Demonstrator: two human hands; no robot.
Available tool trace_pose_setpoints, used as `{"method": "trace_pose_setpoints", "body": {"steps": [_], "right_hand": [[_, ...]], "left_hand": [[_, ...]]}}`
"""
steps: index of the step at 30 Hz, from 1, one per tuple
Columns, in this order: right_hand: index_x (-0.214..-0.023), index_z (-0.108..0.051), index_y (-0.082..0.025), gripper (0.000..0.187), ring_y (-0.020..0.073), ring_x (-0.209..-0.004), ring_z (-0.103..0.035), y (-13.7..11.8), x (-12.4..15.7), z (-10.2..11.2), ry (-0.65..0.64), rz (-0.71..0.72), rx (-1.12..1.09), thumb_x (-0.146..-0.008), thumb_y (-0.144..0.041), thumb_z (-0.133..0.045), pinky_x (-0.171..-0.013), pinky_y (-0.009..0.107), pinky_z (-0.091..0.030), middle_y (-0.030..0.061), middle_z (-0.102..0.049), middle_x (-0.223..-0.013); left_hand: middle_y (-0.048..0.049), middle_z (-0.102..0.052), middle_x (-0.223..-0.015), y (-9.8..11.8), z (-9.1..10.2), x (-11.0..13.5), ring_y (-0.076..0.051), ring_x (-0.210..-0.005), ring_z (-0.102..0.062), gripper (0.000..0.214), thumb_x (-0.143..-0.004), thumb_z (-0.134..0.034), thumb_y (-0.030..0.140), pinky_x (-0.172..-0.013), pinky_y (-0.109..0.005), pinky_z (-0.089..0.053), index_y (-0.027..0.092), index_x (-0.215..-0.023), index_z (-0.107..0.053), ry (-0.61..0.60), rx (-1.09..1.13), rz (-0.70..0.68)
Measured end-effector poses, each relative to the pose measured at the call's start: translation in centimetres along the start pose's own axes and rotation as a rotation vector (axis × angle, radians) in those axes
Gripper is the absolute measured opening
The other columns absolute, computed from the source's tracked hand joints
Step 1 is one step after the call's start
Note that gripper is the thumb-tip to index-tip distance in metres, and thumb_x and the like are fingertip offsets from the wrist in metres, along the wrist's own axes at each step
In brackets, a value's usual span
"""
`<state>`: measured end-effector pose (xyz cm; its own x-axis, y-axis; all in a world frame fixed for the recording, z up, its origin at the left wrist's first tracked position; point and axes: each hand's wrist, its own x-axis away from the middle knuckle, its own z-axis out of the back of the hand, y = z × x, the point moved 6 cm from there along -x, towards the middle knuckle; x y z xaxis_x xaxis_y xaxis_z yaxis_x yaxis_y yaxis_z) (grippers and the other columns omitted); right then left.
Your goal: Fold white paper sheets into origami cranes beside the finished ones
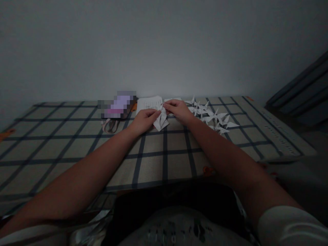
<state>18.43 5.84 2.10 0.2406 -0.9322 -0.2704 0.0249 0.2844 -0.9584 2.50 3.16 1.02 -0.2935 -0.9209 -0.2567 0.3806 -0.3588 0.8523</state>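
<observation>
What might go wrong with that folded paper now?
The left hand and right hand both hold the paper, so a hard tug might tear it. The pointy paper shapes sit close by the right arm, which could bump or squash them. It looks dim, so a fold might go crooked.

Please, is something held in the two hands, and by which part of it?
Yes, a folded white paper: the left hand holds its left side, and the right hand appears to pinch its upper end.
</observation>
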Motion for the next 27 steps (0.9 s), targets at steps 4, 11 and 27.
{"method": "trace_pose_setpoints", "body": {"steps": [4, 11, 27], "right_hand": [[-0.078, -0.066, -0.017, 0.023, 0.0109, -0.069, -0.055, 0.1, 0.2, -0.4, -0.013, -0.029, -0.051, -0.080, -0.039, -0.070, -0.066, 0.024, -0.047, -0.0008, -0.061, -0.073], [-0.070, -0.064, -0.016, 0.025, 0.0107, -0.063, -0.050, -0.6, 0.5, -0.4, -0.039, 0.028, 0.111, -0.080, -0.039, -0.069, -0.064, 0.026, -0.043, -0.0024, -0.056, -0.065], [-0.070, -0.061, -0.018, 0.034, 0.0108, -0.064, -0.049, 0.4, 0.1, -0.2, 0.011, 0.030, 0.076, -0.081, -0.048, -0.070, -0.064, 0.026, -0.040, -0.0030, -0.055, -0.065]], "left_hand": [[-0.0027, -0.068, -0.067, 0.3, 0.2, 0.1, -0.016, -0.062, -0.055, 0.051, -0.084, -0.060, 0.064, -0.059, -0.025, -0.040, 0.016, -0.081, -0.076, 0.025, -0.041, -0.005], [-0.0036, -0.070, -0.068, 0.7, 0.0, 0.2, -0.014, -0.061, -0.055, 0.045, -0.084, -0.064, 0.058, -0.059, -0.025, -0.040, 0.015, -0.082, -0.079, -0.001, -0.029, -0.021], [-0.0045, -0.071, -0.068, 0.1, -0.3, 0.3, -0.016, -0.063, -0.058, 0.046, -0.085, -0.062, 0.057, -0.060, -0.025, -0.044, 0.014, -0.082, -0.079, -0.060, -0.057, -0.012]]}}
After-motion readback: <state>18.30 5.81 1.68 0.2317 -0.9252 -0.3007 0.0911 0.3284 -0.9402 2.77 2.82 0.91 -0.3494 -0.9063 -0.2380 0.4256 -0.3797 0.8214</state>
